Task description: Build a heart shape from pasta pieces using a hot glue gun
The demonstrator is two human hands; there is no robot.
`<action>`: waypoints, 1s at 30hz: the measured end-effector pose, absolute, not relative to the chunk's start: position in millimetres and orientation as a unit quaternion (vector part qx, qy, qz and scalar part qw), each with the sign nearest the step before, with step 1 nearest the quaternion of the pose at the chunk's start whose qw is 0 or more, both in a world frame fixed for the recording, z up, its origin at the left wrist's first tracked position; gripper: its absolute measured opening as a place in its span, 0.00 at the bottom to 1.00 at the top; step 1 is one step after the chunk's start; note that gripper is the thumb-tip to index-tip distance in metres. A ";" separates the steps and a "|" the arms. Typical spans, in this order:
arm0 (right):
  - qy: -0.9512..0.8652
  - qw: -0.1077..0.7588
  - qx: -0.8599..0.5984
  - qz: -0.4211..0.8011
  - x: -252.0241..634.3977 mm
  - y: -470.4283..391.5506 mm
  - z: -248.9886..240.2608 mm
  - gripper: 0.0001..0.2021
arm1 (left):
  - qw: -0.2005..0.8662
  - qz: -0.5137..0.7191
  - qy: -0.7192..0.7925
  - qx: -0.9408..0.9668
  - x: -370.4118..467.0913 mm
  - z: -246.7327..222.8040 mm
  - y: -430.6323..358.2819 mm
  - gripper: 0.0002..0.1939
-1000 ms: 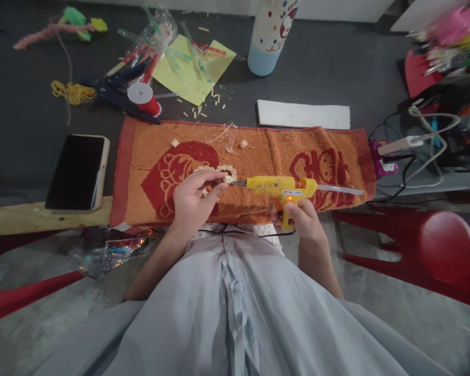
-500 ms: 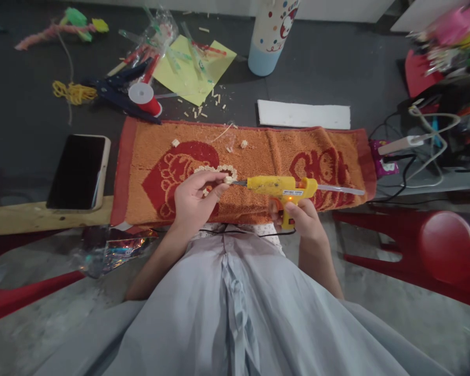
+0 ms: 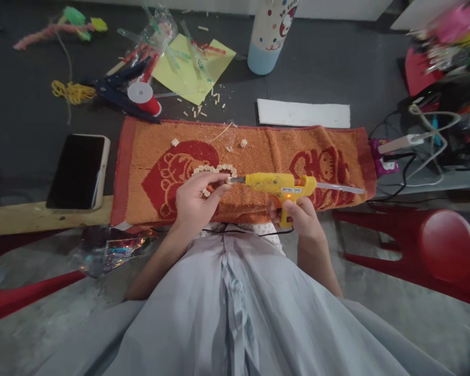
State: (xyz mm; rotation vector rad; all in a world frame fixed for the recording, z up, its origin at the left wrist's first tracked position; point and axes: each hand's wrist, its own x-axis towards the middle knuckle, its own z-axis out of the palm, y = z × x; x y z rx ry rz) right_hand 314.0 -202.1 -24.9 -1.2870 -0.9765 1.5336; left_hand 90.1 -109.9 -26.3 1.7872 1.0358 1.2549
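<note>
My right hand (image 3: 300,215) grips the handle of a yellow hot glue gun (image 3: 270,183), its orange light lit. A clear glue stick (image 3: 340,187) pokes out of the gun's back end. Between thumb and fingertips, my left hand (image 3: 199,198) pinches a small pale piece (image 3: 229,180), mostly covered by the fingers. The gun's metal nozzle (image 3: 238,179) meets that piece or lies right beside it; I cannot tell which. Behind my left fingers, a curved chain of pale little pieces (image 3: 215,169) rests on the orange towel (image 3: 254,156), partly hidden by the hand.
Beyond the towel lie a white strip (image 3: 303,113), yellow paper (image 3: 198,86) with pale scraps, and a tumbler (image 3: 268,44). Dark blue pliers (image 3: 115,89), a red thread spool (image 3: 151,104) and a phone (image 3: 77,172) are at left. Cables (image 3: 434,151) tangle at right.
The glue gun and my right hand have shifted slightly left, with the nozzle closer to my left fingertips. My left hand still pinches the small piece.
</note>
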 end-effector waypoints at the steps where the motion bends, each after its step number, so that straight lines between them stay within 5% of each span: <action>1: -0.392 0.446 -0.518 0.616 314.0 -201.8 -24.7 0.22 | 0.354 0.489 0.399 0.691 90.2 -25.6 -110.1 0.07; 19: -0.394 0.491 -0.509 0.587 312.8 -203.4 -15.4 0.18 | 0.509 0.470 0.456 0.559 93.0 -20.5 -111.3 0.16; 25: -0.423 0.506 -0.506 0.556 314.4 -204.1 -19.6 0.16 | 0.480 0.462 0.458 0.589 92.6 -22.0 -111.6 0.15; 30: -0.506 0.469 -0.612 0.387 333.8 -198.5 -26.4 0.17 | 0.382 0.430 0.457 0.679 88.0 -23.1 -112.9 0.07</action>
